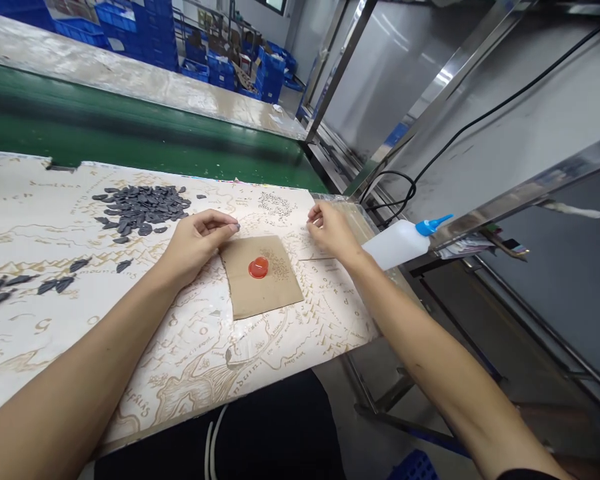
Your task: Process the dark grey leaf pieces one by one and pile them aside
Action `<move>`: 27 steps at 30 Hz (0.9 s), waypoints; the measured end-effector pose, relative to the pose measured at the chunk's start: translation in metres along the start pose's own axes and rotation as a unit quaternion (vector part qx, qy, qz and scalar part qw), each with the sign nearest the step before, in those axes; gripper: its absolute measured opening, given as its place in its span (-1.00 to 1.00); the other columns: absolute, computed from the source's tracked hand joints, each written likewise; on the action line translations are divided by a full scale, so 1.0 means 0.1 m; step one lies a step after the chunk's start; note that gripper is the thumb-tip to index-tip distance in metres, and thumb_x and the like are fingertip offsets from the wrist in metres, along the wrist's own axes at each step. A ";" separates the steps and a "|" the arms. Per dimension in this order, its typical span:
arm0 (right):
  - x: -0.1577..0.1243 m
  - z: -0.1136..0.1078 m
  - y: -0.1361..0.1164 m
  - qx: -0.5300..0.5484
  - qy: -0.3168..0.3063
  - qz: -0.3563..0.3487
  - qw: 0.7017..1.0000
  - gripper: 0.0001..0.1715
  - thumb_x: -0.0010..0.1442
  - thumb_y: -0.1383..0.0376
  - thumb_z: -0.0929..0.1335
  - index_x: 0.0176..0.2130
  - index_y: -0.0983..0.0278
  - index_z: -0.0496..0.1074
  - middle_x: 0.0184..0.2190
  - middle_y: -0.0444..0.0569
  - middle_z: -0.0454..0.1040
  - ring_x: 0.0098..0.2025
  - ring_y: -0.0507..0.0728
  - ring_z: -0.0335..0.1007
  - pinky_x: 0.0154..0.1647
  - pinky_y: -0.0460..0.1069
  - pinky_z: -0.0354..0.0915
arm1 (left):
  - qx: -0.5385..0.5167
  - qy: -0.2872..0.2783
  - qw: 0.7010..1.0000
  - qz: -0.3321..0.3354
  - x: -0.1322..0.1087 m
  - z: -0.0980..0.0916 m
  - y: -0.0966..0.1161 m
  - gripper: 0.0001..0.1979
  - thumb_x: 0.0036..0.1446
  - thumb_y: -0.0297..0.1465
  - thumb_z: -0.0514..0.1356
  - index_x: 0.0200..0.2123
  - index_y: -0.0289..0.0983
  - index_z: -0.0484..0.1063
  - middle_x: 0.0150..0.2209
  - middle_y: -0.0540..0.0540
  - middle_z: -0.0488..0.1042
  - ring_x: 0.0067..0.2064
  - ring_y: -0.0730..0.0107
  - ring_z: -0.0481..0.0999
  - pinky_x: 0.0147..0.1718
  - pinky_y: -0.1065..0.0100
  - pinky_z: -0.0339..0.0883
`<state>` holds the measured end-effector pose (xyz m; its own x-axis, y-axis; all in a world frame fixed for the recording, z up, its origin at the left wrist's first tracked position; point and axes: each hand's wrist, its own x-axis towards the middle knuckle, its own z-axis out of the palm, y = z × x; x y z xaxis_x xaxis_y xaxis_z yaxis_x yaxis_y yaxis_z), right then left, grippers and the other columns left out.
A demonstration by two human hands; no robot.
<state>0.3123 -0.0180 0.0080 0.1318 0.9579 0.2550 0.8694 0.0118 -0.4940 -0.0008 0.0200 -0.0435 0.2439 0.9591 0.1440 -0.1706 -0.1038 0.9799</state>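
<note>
A brown paper square (263,280) lies on the map-printed table cover, with a red blob (259,267) near its middle. My left hand (197,239) rests at the square's upper left corner, thumb and forefinger pinched on a small dark piece. My right hand (330,230) hovers to the right of the square, fingers curled together; what they hold, if anything, is hidden. A heap of dark leaf-shaped pieces (143,208) lies left of my left hand.
A white squeeze bottle with a blue nozzle (400,242) lies at the table's right edge. A few loose dark pieces (27,285) sit at the far left. A green conveyor belt (130,137) runs behind the table. Blue crates (145,27) stand beyond. Black cables hang on the right.
</note>
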 end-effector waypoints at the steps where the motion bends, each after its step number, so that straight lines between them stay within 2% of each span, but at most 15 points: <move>1: 0.04 0.09 -0.05 0.021 0.000 -0.008 1.000 -0.70 0.22 0.48 0.41 -0.20 0.12 0.30 -0.17 -0.02 0.62 -0.24 0.21 0.50 -0.09 0.13 0.39 | -0.005 0.000 1.000 0.000 0.00 -0.01 -0.01 -0.68 -0.01 -0.20 0.64 -0.24 -0.22 0.76 -0.24 -0.14 0.73 -0.23 0.24 0.62 -0.18 0.25 0.47; 4: 0.15 0.31 -0.17 0.070 -0.014 -0.032 0.997 -0.71 0.25 0.47 0.40 -0.18 0.11 0.28 -0.17 -0.06 0.62 -0.27 0.17 0.52 -0.15 0.10 0.40 | -0.010 -0.005 1.000 0.000 0.01 -0.01 -0.02 -0.70 0.02 -0.22 0.64 -0.23 -0.22 0.76 -0.23 -0.14 0.73 -0.20 0.24 0.62 -0.15 0.24 0.46; 8: 0.23 0.47 -0.28 0.098 -0.036 -0.063 0.993 -0.74 0.27 0.46 0.40 -0.18 0.12 0.32 -0.17 -0.08 0.64 -0.30 0.15 0.52 -0.14 0.09 0.38 | -0.003 -0.009 1.000 -0.005 0.00 0.00 0.01 -0.71 0.00 -0.23 0.64 -0.25 -0.23 0.76 -0.23 -0.15 0.72 -0.20 0.22 0.62 -0.14 0.22 0.45; 17: 0.37 0.61 -0.38 0.103 -0.049 -0.088 0.990 -0.73 0.21 0.48 0.44 -0.21 0.14 0.37 -0.21 -0.09 0.63 -0.31 0.15 0.45 -0.16 0.08 0.28 | 0.015 -0.023 1.000 -0.010 -0.02 0.02 0.06 -0.74 0.06 -0.23 0.60 -0.26 -0.23 0.73 -0.26 -0.13 0.70 -0.25 0.27 0.58 -0.22 0.25 0.40; 27: 0.45 0.66 -0.45 0.111 -0.071 -0.052 0.990 -0.63 0.10 0.62 0.41 -0.30 0.15 0.36 -0.33 -0.11 0.54 -0.29 0.17 0.43 -0.18 0.08 0.27 | 0.023 -0.005 1.000 -0.010 -0.02 0.05 0.07 -0.78 0.09 -0.28 0.58 -0.24 -0.24 0.73 -0.28 -0.13 0.68 -0.25 0.29 0.57 -0.21 0.26 0.41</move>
<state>0.2472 0.0431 -0.0131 -0.0342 0.9788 0.2019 0.7466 0.1594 -0.6459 0.0024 0.0162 -0.0367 0.2567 0.9583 0.1253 -0.1222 -0.0964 0.9878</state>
